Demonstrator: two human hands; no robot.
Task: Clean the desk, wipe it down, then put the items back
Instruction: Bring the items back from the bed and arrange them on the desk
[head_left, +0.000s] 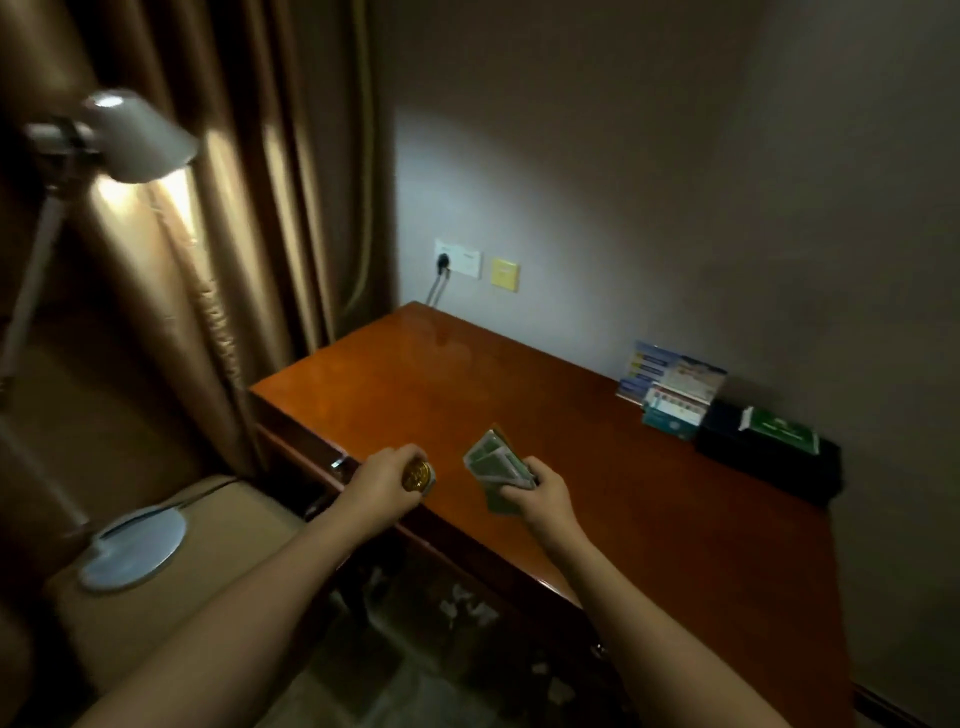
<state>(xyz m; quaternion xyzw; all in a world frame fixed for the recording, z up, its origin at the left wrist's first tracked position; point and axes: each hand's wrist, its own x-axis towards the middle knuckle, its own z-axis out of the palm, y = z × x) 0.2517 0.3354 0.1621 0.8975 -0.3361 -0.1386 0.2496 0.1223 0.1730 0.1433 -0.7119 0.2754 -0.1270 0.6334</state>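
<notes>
The glossy brown wooden desk fills the middle of the view. My left hand grips a small round gold-coloured object just above the desk's near left edge. To its right, my right hand holds a fanned bundle of green paper packets over the desk. At the back right against the wall stand printed cards and leaflets, with a black tray carrying a green packet beside them.
A white desk lamp with a round base stands lit on a beige surface at the left. Brown curtains hang behind it. A wall socket with a plugged cable and a yellow plate sit above the desk's far corner.
</notes>
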